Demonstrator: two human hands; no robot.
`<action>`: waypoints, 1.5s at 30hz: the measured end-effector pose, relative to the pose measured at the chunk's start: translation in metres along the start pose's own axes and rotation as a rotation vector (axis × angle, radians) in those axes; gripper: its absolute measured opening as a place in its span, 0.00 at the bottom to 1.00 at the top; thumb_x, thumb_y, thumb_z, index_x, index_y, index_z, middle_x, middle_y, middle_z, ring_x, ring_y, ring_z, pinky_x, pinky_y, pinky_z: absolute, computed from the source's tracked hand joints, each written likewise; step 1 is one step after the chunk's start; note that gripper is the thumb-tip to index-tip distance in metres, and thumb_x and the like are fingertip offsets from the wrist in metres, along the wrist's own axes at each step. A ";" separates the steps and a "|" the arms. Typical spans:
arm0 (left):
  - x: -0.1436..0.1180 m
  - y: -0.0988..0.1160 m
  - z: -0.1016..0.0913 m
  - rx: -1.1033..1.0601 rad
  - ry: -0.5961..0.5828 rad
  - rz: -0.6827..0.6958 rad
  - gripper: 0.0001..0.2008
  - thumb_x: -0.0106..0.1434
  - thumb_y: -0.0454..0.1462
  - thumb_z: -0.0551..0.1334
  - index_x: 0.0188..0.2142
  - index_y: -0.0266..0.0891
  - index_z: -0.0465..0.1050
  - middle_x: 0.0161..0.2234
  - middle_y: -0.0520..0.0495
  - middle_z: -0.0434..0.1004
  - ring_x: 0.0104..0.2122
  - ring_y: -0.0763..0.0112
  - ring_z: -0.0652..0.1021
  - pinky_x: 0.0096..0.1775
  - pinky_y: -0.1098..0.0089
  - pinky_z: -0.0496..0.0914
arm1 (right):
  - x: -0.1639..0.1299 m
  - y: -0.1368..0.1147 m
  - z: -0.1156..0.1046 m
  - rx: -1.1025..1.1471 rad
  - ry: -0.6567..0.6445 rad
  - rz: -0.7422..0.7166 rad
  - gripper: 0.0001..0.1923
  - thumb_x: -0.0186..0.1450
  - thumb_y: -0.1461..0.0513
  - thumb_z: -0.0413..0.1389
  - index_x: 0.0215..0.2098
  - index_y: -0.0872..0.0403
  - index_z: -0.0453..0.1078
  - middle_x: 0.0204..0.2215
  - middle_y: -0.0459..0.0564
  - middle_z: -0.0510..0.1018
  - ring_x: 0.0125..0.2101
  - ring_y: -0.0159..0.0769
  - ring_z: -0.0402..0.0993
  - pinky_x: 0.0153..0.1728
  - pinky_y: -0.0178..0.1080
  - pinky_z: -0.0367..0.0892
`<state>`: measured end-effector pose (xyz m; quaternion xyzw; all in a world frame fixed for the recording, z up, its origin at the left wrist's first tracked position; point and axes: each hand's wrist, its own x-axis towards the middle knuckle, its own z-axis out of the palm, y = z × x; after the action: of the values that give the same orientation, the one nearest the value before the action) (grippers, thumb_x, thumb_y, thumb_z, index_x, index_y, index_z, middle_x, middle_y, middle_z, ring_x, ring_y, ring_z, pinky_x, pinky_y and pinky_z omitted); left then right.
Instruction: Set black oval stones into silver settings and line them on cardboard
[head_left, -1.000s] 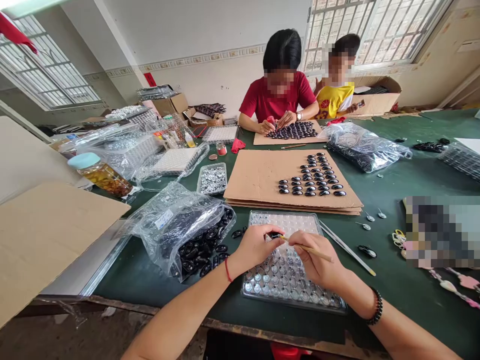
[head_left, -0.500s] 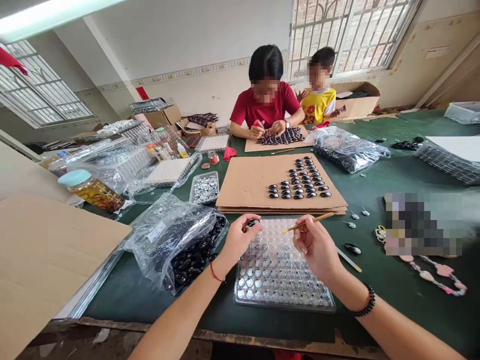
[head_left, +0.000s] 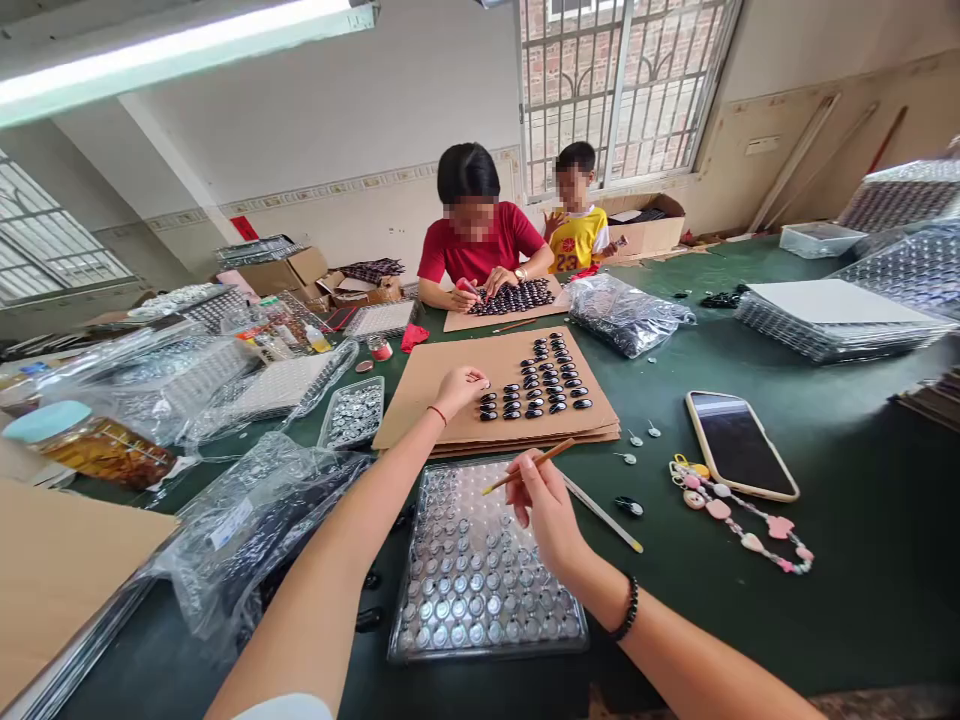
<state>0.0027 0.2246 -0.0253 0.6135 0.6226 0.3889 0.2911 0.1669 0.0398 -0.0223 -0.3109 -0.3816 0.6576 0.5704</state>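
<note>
My left hand [head_left: 459,392] reaches over the cardboard sheet [head_left: 420,385], its fingertips pinched on a small glossy black oval piece, mostly hidden, at the left end of the rows. Several black oval pieces [head_left: 556,394] lie in rows on the cardboard. In my right hand [head_left: 541,500] is a thin wooden stick [head_left: 555,450] with a yellowish tip, held like a pen and pointing left. Below that hand lies a clear plastic tray [head_left: 487,648] filled with round silvery parts [head_left: 458,608]. Its upper part looks whitish.
Left of the tray, a plastic bag [head_left: 247,530] of black pieces lies under my forearm. A small tub [head_left: 352,412] holds silvery parts. To the right are a pale stick [head_left: 604,512], a loose black piece [head_left: 628,506] and a phone [head_left: 742,445]. Two people sit across the table.
My left hand has moved forward from above the tray to the cardboard with the black piece. My right hand still holds the stick over the tray. The view has swung right.
</note>
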 end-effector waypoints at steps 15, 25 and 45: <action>0.010 0.014 0.007 -0.339 -0.031 -0.249 0.08 0.36 0.31 0.69 0.17 0.34 0.71 0.16 0.52 0.70 0.17 0.79 0.66 0.23 0.77 0.61 | 0.002 0.004 0.000 -0.056 -0.015 -0.030 0.16 0.61 0.51 0.46 0.27 0.54 0.59 0.15 0.41 0.62 0.14 0.24 0.52 0.12 0.28 0.47; -0.116 0.020 -0.067 -0.902 0.105 -0.452 0.14 0.59 0.33 0.52 0.18 0.35 0.57 0.14 0.58 0.52 0.10 0.87 0.52 0.11 0.83 0.47 | -0.004 -0.002 -0.002 -0.139 -0.117 -0.065 0.15 0.63 0.51 0.45 0.28 0.54 0.58 0.15 0.40 0.61 0.13 0.24 0.51 0.13 0.29 0.47; -0.189 0.002 -0.044 -0.863 -0.123 -0.338 0.19 0.54 0.42 0.60 0.44 0.37 0.65 0.21 0.52 0.67 0.14 0.85 0.57 0.15 0.81 0.44 | -0.018 0.008 -0.013 -1.201 -0.426 -0.488 0.10 0.64 0.63 0.42 0.25 0.53 0.58 0.19 0.47 0.65 0.19 0.32 0.59 0.23 0.35 0.54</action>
<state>-0.0182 0.0316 -0.0226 0.3482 0.4768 0.5222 0.6153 0.1769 0.0241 -0.0363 -0.3422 -0.8436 0.2310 0.3433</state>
